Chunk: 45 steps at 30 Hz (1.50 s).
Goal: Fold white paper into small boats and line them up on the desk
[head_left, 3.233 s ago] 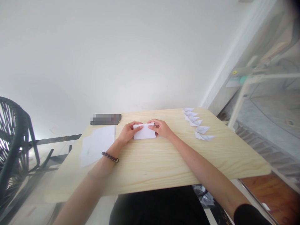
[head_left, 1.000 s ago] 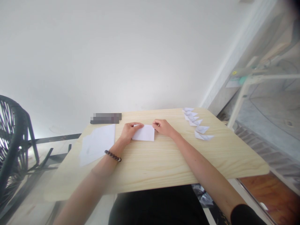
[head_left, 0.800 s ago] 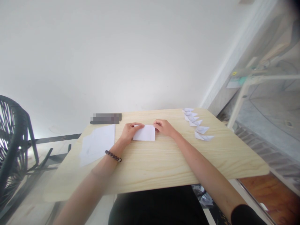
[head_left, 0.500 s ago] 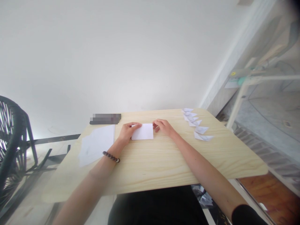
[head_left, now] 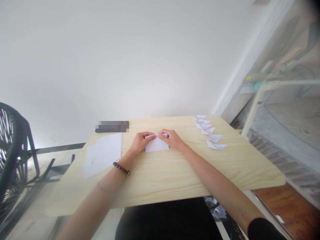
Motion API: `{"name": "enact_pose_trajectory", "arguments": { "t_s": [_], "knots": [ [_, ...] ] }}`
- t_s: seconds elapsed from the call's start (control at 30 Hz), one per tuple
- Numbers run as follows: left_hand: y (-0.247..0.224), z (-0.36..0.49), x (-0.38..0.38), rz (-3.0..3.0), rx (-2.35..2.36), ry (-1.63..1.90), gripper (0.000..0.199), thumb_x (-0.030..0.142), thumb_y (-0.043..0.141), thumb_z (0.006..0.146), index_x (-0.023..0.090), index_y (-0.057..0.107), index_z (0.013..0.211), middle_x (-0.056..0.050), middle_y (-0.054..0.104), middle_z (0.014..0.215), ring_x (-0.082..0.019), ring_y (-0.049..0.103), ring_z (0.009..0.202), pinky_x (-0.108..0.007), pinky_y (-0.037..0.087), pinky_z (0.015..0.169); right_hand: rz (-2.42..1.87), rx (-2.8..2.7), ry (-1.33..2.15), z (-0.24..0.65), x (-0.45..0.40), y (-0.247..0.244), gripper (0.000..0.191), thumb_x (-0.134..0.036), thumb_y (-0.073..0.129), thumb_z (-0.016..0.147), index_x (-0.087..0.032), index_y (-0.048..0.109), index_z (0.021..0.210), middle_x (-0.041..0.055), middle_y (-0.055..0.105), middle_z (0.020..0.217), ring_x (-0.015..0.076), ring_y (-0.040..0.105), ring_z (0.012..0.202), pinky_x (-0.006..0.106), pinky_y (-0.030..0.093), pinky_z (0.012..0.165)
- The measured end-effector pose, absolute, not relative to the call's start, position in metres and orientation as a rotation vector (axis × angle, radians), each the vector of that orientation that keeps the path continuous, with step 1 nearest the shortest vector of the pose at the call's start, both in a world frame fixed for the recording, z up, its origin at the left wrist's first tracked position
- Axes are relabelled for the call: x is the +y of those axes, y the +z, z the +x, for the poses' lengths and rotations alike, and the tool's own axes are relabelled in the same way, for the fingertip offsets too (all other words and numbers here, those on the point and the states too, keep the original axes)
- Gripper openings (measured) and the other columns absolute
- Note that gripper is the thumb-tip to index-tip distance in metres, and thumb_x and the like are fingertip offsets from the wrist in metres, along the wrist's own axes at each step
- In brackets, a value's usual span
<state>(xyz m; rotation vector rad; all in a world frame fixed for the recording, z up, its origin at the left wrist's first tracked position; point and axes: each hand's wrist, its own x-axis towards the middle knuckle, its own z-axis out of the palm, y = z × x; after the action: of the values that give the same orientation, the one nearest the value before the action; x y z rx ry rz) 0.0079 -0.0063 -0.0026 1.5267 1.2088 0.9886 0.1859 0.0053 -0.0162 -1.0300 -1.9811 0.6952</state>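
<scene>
White paper (head_left: 157, 146), far edge in pinched fingers (head_left: 151, 137) of left hand (head_left: 139, 142) and right hand (head_left: 174, 138)

Both forearms (head_left: 207, 173) angle inward, fingers (head_left: 166, 131) bent and nearly meeting

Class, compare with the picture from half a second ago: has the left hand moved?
Yes, slightly rightward in the view: the left hand, its thumb on the small white paper, now sits farther from the white sheets at left.
</scene>
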Motion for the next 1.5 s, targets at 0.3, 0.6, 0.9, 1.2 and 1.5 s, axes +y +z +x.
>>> {"name": "enact_pose_trajectory", "arguments": {
  "t_s": [0.3, 0.6, 0.9, 1.2, 1.5],
  "knots": [
    [-0.007, 0.005, -0.003, 1.507, 1.21, 0.949, 0.035, 0.043, 0.061, 0.063, 0.013, 0.067, 0.081, -0.005, 0.065, 0.075, -0.015, 0.055, 0.062, -0.022, 0.039, 0.051, -1.016, -2.007, 0.687, 0.188, 0.006, -0.017, 0.026, -0.037, 0.046, 0.078, -0.018, 0.063, 0.08, 0.0006, 0.064, 0.079, 0.011, 0.055, 0.069, 0.019, 0.036, 0.057],
    [-0.012, -0.005, 0.006, 1.512, 1.225, 0.967, 0.032, 0.04, 0.06, 0.063, 0.012, 0.067, 0.078, -0.006, 0.066, 0.077, -0.017, 0.059, 0.068, -0.027, 0.048, 0.06, -1.086, -1.964, 0.685, 0.198, 0.013, -0.016, 0.024, -0.036, 0.049, 0.075, -0.018, 0.065, 0.075, 0.0008, 0.065, 0.076, 0.0116, 0.055, 0.066, 0.02, 0.036, 0.057],
    [-0.011, -0.002, 0.005, 1.583, 1.127, 0.937, 0.028, 0.034, 0.054, 0.069, 0.012, 0.065, 0.082, -0.006, 0.065, 0.08, -0.017, 0.058, 0.072, -0.028, 0.049, 0.063, -1.075, -1.909, 0.722, 0.2, 0.014, -0.019, 0.024, -0.035, 0.05, 0.075, -0.016, 0.064, 0.072, 0.0007, 0.064, 0.074, 0.0112, 0.055, 0.067, 0.019, 0.037, 0.057],
    [-0.008, -0.001, -0.001, 1.811, 1.115, 0.887, 0.033, 0.042, 0.053, 0.071, 0.013, 0.064, 0.081, -0.006, 0.065, 0.082, -0.017, 0.057, 0.073, -0.024, 0.044, 0.062, -1.01, -2.009, 0.695, 0.189, 0.006, -0.019, 0.021, -0.033, 0.051, 0.074, -0.018, 0.067, 0.076, 0.001, 0.066, 0.079, 0.0111, 0.057, 0.068, 0.019, 0.038, 0.058],
    [-0.009, -0.01, 0.008, 1.753, 1.176, 0.873, 0.034, 0.042, 0.053, 0.07, 0.012, 0.064, 0.08, -0.006, 0.064, 0.078, -0.016, 0.058, 0.068, -0.026, 0.047, 0.062, -1.053, -1.873, 0.769, 0.199, 0.014, -0.02, 0.021, -0.032, 0.052, 0.074, -0.015, 0.065, 0.072, 0.0015, 0.066, 0.076, 0.0123, 0.057, 0.07, 0.02, 0.039, 0.059]
  ]
}}
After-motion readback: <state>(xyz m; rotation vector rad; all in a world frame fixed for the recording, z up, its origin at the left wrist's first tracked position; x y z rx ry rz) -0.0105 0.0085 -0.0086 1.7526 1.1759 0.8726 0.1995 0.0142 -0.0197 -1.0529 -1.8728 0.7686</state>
